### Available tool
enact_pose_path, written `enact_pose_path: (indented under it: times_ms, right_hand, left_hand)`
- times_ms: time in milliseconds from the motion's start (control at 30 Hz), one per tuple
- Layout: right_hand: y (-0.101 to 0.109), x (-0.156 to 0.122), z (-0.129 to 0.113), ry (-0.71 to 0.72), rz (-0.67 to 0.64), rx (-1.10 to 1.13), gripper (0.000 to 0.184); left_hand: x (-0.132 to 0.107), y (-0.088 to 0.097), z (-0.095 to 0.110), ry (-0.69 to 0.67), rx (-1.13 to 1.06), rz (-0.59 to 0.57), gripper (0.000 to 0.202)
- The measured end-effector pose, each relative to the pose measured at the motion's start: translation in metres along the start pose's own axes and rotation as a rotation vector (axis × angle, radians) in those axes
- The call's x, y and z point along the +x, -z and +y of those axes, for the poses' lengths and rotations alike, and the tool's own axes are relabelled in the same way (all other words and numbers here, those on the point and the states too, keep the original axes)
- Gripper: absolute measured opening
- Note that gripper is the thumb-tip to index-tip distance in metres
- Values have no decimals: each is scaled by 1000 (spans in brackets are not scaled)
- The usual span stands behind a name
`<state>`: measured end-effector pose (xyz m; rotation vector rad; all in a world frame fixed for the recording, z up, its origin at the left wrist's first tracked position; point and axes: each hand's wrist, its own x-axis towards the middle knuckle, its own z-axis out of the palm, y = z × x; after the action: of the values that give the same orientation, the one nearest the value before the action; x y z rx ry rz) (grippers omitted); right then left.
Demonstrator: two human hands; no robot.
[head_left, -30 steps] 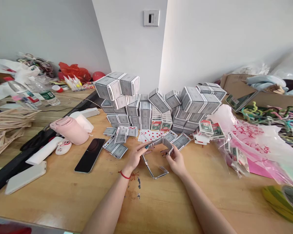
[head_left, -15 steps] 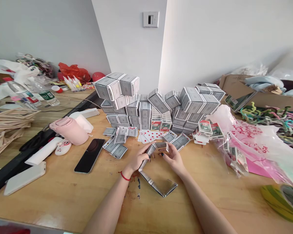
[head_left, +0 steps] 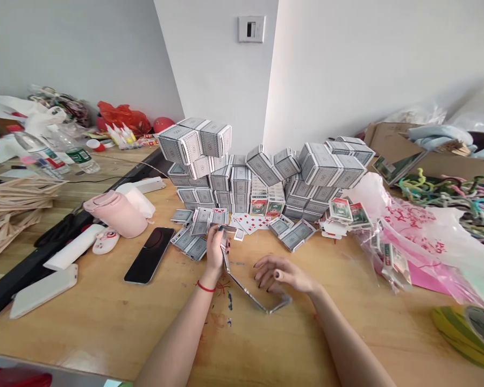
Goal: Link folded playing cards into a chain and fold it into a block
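Note:
My left hand [head_left: 215, 250] is closed on the upper end of a long folded strip of patterned card [head_left: 242, 286] that runs down to the wooden table [head_left: 266, 344] and bends at its far end. My right hand [head_left: 279, 273] hovers over the lower end of the strip, fingers curled and apart, holding nothing I can see. Just beyond my hands lie loose playing cards [head_left: 248, 221], some face up with red pips, and flat grey card boxes [head_left: 294, 235]. Behind them rises a stack of grey patterned card boxes [head_left: 262, 172].
A black phone [head_left: 149, 255], a pink bottle [head_left: 115, 213] and white cases [head_left: 44, 290] lie at the left. Pink plastic bags [head_left: 419, 236] with card packs are at the right, a green tape roll [head_left: 468, 330] at the lower right. Wooden sticks [head_left: 12, 207] and water bottles are far left.
My left hand moved left and up with the strip's end. My right hand let go of the strip, dropped lower and spread over its bent end. The strip now stands more upright.

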<state>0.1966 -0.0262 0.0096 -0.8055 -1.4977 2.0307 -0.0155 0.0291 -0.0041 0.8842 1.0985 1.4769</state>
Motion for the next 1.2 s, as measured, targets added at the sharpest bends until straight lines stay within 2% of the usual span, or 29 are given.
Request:
enact_pose_path:
  times_ms: [167,267,433,567,633,700,800,867,933,1067,1133,1200]
  right_hand:
    - [-7,-9,-13,-18,-264,-85,81]
    - [-18,-13,-19,-30,-306,-301,79]
    - [-24,-12,-19,-34,-137,-566,44]
    - [-10,-14,-14,93,-9,-498,35]
    - [-1,-13,-9,153,137,-427,43]
    - [7,-11,-1,205,339,-323,49]
    - [14,-4,8,250,650,-192,40]
    - [14,-1,9,265,783,-175,35]
    - [9,1,8,278,813,-191,34]
    - [-4,4,9,277,723,-262,43]
    - [-8,8,14,272,753,-313,45]
    - [-8,12,20,269,839,-334,41]
  left_hand:
    - [1,0,1,-5,14,119,19]
    - [1,-1,-2,-3,28,180,20]
    - [2,-3,-6,-27,17,195,17]
    - [2,0,-4,-115,187,184,12]
    - [1,2,-2,-168,274,153,10]
    - [-1,3,-2,-220,335,107,13]
    - [-4,1,-3,-257,433,36,20]
    - [-6,0,-4,-263,448,6,25]
    - [-8,-1,-3,-274,422,-29,36]
    - [-9,-1,1,-263,413,-97,52]
    - [-9,-1,3,-231,430,-101,53]
    - [-9,-1,4,-227,450,-95,52]
